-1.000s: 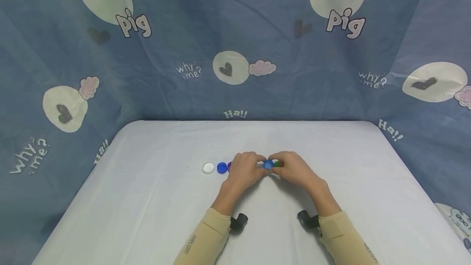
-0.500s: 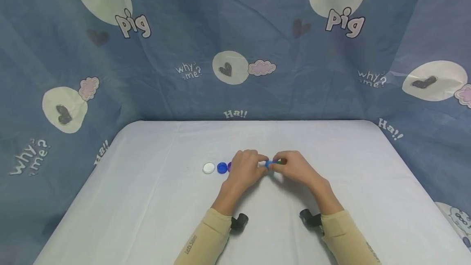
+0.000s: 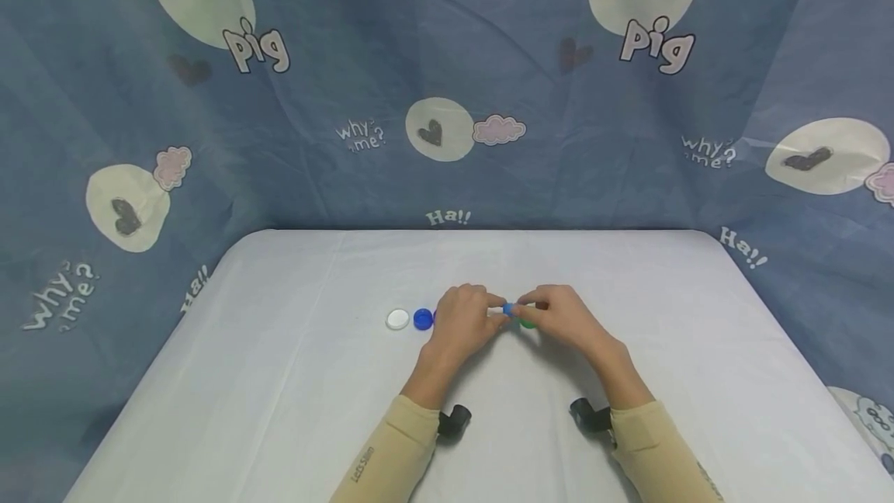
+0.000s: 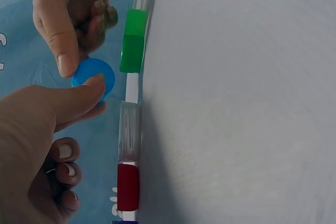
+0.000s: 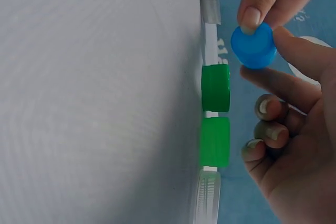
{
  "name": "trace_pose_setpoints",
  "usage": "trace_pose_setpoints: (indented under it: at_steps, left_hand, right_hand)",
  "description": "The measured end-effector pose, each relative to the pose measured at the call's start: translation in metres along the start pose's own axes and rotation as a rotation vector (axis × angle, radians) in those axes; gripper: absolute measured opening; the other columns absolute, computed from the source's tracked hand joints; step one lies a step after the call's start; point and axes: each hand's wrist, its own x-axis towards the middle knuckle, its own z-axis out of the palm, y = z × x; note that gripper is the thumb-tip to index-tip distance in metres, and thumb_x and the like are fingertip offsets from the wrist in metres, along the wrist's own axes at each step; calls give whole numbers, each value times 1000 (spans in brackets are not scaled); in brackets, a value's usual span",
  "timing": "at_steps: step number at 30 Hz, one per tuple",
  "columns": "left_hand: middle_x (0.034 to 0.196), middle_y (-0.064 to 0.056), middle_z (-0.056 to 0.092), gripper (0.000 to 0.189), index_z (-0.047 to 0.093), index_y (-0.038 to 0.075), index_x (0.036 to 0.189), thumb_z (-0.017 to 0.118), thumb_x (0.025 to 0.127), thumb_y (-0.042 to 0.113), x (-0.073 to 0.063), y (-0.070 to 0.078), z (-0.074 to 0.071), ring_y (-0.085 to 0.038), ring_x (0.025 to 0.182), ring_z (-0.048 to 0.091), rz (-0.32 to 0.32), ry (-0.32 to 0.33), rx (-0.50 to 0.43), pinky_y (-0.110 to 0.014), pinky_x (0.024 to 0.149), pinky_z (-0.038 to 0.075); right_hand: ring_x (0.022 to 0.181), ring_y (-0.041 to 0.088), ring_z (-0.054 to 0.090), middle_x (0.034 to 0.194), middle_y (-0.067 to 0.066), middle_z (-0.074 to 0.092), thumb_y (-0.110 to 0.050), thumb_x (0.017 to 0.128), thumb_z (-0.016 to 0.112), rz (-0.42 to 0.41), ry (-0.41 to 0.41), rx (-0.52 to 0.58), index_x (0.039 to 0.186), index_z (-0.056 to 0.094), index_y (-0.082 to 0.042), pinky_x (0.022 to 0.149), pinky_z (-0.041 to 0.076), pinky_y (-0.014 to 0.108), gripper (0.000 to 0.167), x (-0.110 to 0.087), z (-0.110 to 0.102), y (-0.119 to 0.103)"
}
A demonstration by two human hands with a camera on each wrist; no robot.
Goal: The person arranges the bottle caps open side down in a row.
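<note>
A light blue bottle cap (image 3: 508,309) is held up between both hands. My left hand (image 3: 464,320) pinches it, thumb on its flat face, as the left wrist view shows with the cap (image 4: 86,72) turned on edge. My right hand (image 3: 562,315) has its thumb and forefinger at opposite sides of the cap's rim, clear in the right wrist view around the blue cap (image 5: 254,48). The other fingers of both hands are curled in. Below stand two green caps (image 5: 216,88), one darker than the other; in the head view a green cap (image 3: 528,324) is partly hidden by my right hand.
The caps form a row on the white-covered table (image 3: 314,394): a white cap (image 3: 397,319) and a dark blue cap (image 3: 422,319) at left, then a purple one mostly hidden. Wrist views add a red cap (image 4: 128,187) and clear caps (image 4: 129,132). A patterned blue cloth (image 3: 447,185) hangs behind.
The light blue cap has turned from facing up to standing on edge between the fingers. My right hand has shifted slightly, and the green cap's front now shows below it.
</note>
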Motion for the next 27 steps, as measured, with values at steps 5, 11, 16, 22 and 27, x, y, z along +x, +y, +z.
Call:
trace_pose_setpoints:
  at_steps: [5, 11, 16, 22, 27]
  left_hand:
    - [95, 3, 78, 27, 79, 27, 106, 78, 83, 41, -1, -2, 0, -16, 85, 71, -59, -18, -60, -29, 71, 53]
    - [104, 3, 78, 32, 78, 25, 109, 76, 84, 45, -1, -3, -2, -18, 95, 72, -102, -31, -110, -31, 76, 56]
    - [106, 2, 77, 32, 78, 24, 109, 74, 85, 46, -1, -2, -2, -19, 97, 72, -96, -41, -114, -32, 78, 56]
    - [108, 3, 77, 32, 78, 24, 110, 75, 85, 44, -1, -2, -1, -18, 100, 72, -99, -58, -137, -33, 81, 56]
    - [109, 5, 77, 34, 77, 25, 111, 78, 83, 43, -1, -3, 0, -17, 102, 72, -80, -63, -127, -33, 84, 56]
  right_hand:
    - [59, 12, 44, 69, -2, 56, -27, 89, 73, -50, 37, -80, 106, 78, -12, 54, 38, 27, 24, 0, 0, -1]
    - [57, 11, 38, 63, -2, 47, -23, 88, 74, -102, 109, -167, 105, 78, -11, 54, 34, 26, 22, -2, -3, -6]
    - [58, 11, 38, 63, -2, 46, -20, 87, 75, -122, 110, -162, 103, 78, -11, 55, 34, 26, 19, -2, -2, -7]
    - [58, 11, 39, 63, -2, 47, -18, 87, 74, -120, 104, -142, 100, 78, -10, 55, 35, 26, 15, -2, -1, -5]
    - [61, 13, 44, 67, -1, 52, -19, 88, 71, -83, 77, -46, 95, 77, -11, 56, 39, 27, 12, -2, -1, -4]
